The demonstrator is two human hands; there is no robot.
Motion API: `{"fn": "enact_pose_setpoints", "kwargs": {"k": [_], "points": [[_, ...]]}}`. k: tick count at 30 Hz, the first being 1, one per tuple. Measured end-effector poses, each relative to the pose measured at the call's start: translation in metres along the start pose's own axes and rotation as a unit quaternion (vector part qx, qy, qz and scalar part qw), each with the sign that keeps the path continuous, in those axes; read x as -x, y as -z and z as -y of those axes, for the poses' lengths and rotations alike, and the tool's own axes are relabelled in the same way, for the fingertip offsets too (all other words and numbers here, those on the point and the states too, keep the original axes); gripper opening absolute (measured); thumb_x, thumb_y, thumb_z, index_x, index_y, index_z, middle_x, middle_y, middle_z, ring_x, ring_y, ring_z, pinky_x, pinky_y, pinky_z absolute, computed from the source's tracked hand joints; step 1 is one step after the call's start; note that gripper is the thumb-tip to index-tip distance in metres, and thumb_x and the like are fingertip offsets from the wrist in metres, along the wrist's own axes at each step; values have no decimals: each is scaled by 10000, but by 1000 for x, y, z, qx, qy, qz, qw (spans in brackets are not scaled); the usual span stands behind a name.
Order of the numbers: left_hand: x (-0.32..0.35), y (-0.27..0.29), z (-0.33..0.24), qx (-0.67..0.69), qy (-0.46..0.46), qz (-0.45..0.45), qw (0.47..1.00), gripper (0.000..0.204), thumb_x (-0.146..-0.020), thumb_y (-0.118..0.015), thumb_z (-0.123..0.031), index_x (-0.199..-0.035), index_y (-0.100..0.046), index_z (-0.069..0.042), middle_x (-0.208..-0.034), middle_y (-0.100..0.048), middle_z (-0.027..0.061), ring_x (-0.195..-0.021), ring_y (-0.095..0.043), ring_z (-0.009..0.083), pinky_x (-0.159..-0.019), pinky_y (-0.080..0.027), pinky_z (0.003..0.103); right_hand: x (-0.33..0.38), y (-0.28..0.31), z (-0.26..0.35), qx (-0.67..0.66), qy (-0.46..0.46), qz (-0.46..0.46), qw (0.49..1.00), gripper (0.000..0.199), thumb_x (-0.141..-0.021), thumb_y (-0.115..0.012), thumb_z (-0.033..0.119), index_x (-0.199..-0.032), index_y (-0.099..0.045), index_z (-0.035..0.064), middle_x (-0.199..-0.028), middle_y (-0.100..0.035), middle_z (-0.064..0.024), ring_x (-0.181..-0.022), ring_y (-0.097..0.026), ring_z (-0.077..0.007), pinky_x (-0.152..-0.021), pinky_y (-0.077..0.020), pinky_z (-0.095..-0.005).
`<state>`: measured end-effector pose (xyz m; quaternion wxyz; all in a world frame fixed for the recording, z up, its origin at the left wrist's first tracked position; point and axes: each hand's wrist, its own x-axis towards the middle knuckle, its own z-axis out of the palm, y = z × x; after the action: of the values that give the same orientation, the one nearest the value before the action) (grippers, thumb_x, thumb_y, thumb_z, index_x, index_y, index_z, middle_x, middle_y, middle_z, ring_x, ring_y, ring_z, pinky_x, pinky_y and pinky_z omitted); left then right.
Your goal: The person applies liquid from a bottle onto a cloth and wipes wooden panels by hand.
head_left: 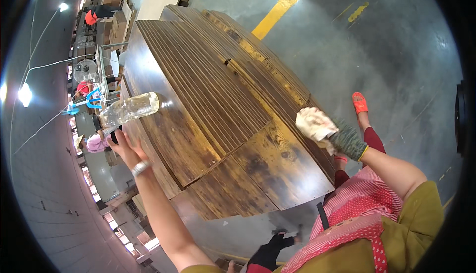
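Note:
A clear bottle [136, 108] of pale yellowish liquid is at the left edge of the brown wooden panels [267, 161], its base toward the wood. My bare left hand [126, 149], with a band on the wrist, has its fingers at a black part by the bottle's top and appears to grip it. The exact grip is partly hidden. In a grey-green knitted glove, my right hand [348, 140] is closed on a crumpled whitish rag [315, 124], held above the right edge of the panels. A stack of narrow, ridged wooden strips [198, 82] lies across the panels.
More boards [243, 45] lie along the far right side of the stack. A pale board [158, 1] is beyond it. A fan [86, 70] and hanging cables are at the left. Yellow floor line [285, 6] runs at the far side. Other people are at the left and below.

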<state>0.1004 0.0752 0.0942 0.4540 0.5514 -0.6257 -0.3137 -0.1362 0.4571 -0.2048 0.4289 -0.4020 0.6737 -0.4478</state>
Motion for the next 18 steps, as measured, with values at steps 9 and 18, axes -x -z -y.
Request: {"fn": "enact_pose_setpoints", "kwargs": {"k": [9, 18], "points": [[-47, -69, 26, 161, 58, 15, 985, 680, -734, -713, -165, -1267, -297, -232, -1132, -524, 9, -1025, -521, 177, -762, -461, 339, -7, 46, -7, -615, -256, 3, 746, 426, -791, -585, 177, -1170, -474, 16, -1107, -557, -99, -969, -564, -211, -864, -449, -308], [44, -30, -9, 163, 35, 6, 986, 684, -772, -648, -133, -1315, -232, -144, -1250, -432, 96, -1146, -443, 232, -916, -416, 399, -23, 72, 69, -660, -233, -13, 714, 434, -799, -562, 89, -1201, -424, -2, -1115, -547, -119, -966, -575, -211, -834, -492, -327]]}}
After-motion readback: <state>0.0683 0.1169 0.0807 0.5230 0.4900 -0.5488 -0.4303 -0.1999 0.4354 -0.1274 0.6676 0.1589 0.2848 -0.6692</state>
